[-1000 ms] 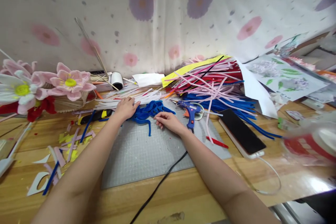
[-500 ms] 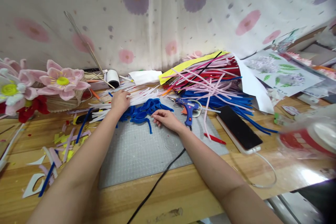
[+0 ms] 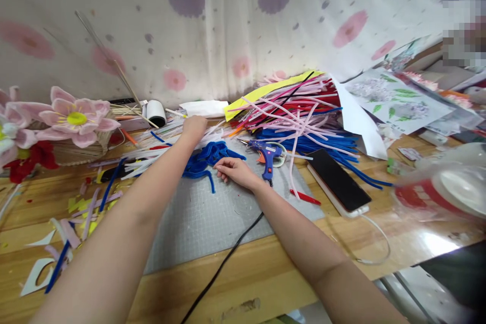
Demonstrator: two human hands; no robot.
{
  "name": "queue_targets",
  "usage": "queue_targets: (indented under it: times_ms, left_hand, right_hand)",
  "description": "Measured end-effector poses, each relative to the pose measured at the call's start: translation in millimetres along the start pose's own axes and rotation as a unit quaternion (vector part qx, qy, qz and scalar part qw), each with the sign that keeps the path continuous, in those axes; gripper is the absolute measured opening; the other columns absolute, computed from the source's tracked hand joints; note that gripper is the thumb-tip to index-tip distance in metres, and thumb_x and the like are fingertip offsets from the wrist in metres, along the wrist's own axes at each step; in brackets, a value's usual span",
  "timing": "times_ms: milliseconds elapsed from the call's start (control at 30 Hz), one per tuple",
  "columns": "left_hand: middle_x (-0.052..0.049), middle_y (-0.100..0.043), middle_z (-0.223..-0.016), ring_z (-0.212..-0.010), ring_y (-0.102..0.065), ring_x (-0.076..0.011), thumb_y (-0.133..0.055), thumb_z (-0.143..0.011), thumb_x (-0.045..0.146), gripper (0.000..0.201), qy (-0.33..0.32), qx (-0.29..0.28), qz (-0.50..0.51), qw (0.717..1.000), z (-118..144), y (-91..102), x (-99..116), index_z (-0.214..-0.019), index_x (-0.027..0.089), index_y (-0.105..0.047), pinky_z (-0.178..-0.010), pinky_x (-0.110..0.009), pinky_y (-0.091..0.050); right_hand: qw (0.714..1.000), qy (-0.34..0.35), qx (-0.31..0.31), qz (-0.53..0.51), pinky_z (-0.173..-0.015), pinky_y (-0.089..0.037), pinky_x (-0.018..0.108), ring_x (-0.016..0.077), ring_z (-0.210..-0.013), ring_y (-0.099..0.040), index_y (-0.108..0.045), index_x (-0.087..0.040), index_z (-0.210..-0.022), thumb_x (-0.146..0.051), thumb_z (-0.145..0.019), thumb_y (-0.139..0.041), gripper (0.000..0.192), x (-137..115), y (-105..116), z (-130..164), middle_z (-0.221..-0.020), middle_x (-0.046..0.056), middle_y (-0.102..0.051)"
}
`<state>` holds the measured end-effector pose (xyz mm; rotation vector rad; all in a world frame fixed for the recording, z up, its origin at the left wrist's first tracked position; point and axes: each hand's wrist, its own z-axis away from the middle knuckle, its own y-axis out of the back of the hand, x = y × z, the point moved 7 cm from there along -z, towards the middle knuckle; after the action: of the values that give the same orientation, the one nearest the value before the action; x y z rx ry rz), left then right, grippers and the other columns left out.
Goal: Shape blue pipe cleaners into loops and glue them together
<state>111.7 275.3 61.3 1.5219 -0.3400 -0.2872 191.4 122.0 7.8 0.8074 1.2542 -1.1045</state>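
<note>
white stems (image 3: 178, 142) hide left hand (image 3: 194, 126) fingers, grip unclear | right hand (image 3: 235, 171) seemingly flat, unclenched

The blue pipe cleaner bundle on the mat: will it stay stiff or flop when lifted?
The blue pipe cleaner bundle already lies bent into loops, so it probably holds its shape yet bends easily. Thin and fuzzy, it likely weighs little and will not slide.

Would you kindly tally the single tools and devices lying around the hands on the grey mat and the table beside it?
Blue glue gun: 1
Black phone: 1
Red pen: 1
White tape roll: 1
Total: 4
</note>
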Motion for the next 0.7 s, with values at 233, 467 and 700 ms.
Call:
queue_targets:
  times_ms: [233, 467, 700]
  left_hand:
    - [-0.019, -0.063, -0.098, -0.106, -0.047, -0.0277, -0.041, -0.087, 0.015, 0.029, 0.015, 0.059, -0.090, 0.994, 33, 35.2, -24, -0.095, 0.000, -0.064, -0.089, -0.043, -0.035]
    - [-0.014, -0.061, -0.093, -0.088, -0.054, -0.0258, -0.040, -0.083, 0.013, 0.025, 0.127, 0.102, -0.042, 0.986, 88, 65.3, -65, -0.099, 0.009, -0.059, -0.075, -0.041, -0.036]
    - [0.003, -0.047, -0.063, -0.060, -0.043, -0.0119, -0.048, -0.079, 0.025, 0.012, 0.123, 0.143, 0.382, 0.905, 174, 6.2, -53, -0.069, 0.018, -0.047, -0.060, -0.025, -0.034]
  right_hand:
    - [1.000, 0.018, -0.007, 0.013, -0.046, -0.042, 0.016, 0.0037, -0.049, -0.050, -0.059, -0.015, -0.077, -0.032, -0.077, -0.057, 0.017, 1, 1, -1, -0.062, -0.002, -0.059]
    - [1.000, 0.020, 0.015, 0.019, -0.044, -0.042, 0.016, 0.0039, -0.047, -0.049, -0.059, -0.014, -0.078, -0.030, -0.075, -0.058, 0.016, 1, 1, 2, -0.060, -0.002, -0.059]
    - [0.999, 0.036, 0.023, -0.031, -0.048, -0.045, 0.017, 0.0053, -0.052, -0.055, -0.061, -0.017, -0.090, -0.032, -0.072, -0.063, 0.023, -3, -4, 9, -0.073, 0.001, -0.066]
